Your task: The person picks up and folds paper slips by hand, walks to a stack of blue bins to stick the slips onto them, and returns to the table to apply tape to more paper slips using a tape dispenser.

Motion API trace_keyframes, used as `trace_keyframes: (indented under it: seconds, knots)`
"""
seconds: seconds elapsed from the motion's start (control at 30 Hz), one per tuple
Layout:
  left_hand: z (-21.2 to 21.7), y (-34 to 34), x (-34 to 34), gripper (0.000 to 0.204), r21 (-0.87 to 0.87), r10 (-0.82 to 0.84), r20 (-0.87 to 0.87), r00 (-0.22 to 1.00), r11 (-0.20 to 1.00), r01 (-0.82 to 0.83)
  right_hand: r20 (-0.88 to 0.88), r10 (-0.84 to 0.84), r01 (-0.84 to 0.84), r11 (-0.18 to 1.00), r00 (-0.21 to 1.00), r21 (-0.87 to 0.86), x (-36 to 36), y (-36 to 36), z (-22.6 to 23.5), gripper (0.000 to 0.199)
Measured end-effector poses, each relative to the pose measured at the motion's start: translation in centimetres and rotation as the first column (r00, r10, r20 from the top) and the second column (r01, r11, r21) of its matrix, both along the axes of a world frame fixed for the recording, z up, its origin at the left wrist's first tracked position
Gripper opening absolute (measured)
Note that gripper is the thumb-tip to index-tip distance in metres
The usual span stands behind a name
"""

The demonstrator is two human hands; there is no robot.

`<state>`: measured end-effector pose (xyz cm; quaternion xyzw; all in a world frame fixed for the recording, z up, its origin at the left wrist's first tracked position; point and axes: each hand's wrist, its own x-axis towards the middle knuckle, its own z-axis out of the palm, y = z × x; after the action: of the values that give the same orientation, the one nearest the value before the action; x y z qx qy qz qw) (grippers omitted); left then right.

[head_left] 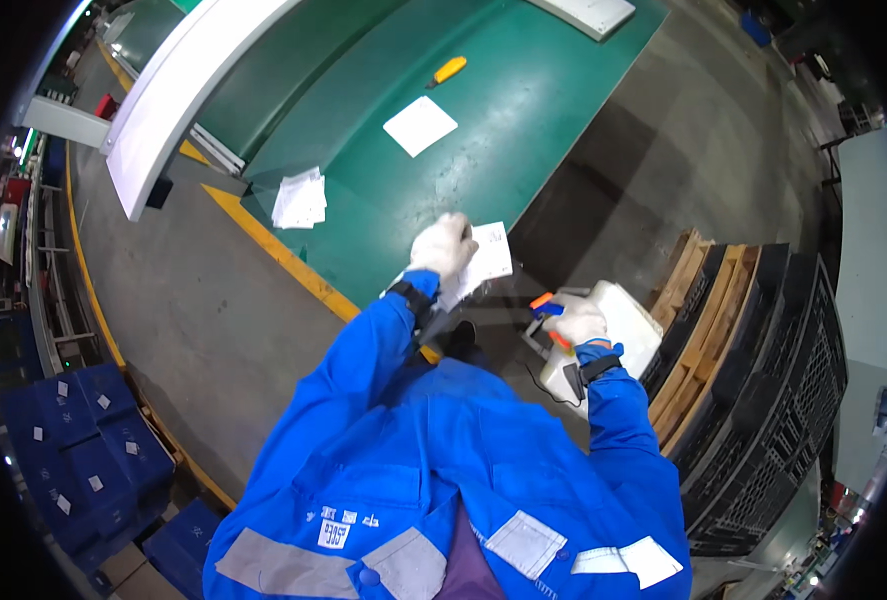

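Observation:
Both my hands wear white gloves. My left hand [444, 245] is closed at the near edge of the green table, gripping white printed paper [492, 252]; part of the paper is hidden behind the hand and sleeve. My right hand [577, 320] is out past the table's right side, wrapped around a blue-and-orange hand tool [546, 308] whose exact kind I cannot make out. Farther up the green table [364, 170] lie a white sheet [421, 126] and a yellow utility knife [450, 69]. A loose pile of white papers [301, 199] rests near the table's left corner.
A white plastic seat or case [624, 325] stands behind my right hand. Black and wooden pallets [734, 350] are stacked at the right. Blue boxes [89, 460] are piled at the lower left. A white curved panel [179, 95] rises over the table's left side.

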<state>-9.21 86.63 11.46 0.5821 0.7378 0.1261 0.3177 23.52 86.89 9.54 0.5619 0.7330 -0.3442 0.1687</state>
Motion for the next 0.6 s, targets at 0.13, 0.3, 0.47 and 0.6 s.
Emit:
trace_keyframes:
  seconds: [0.13, 0.3, 0.47, 0.6]
  knots:
    - [0.1, 0.4, -1.8, 0.025, 0.033, 0.081, 0.122, 0.989, 0.996, -0.086, -0.140, -0.222, 0.239, 0.964, 0.965, 0.116, 2.5, -1.6, 1.9, 0.062]
    - [1.4, -0.7, -5.0, 0.028, 0.140, 0.214, 0.124, 0.969, 0.963, -0.230, -0.275, -0.238, 0.319, 0.897, 0.932, 0.305, 2.1, -1.4, 6.3, 0.067]
    - [2.1, -7.0, -7.5, 0.026, 0.263, 0.275, 0.214, 0.937, 0.908, -0.327, -0.196, -0.179, 0.246, 0.880, 0.964, 0.407, -4.3, -0.6, 15.5, 0.068]
    - [2.2, -15.0, -10.6, 0.026, 0.194, 0.255, 0.314, 0.915, 0.926, -0.325, -0.299, 0.034, 0.096, 0.907, 0.954, 0.410, -14.7, -0.4, 22.3, 0.068]
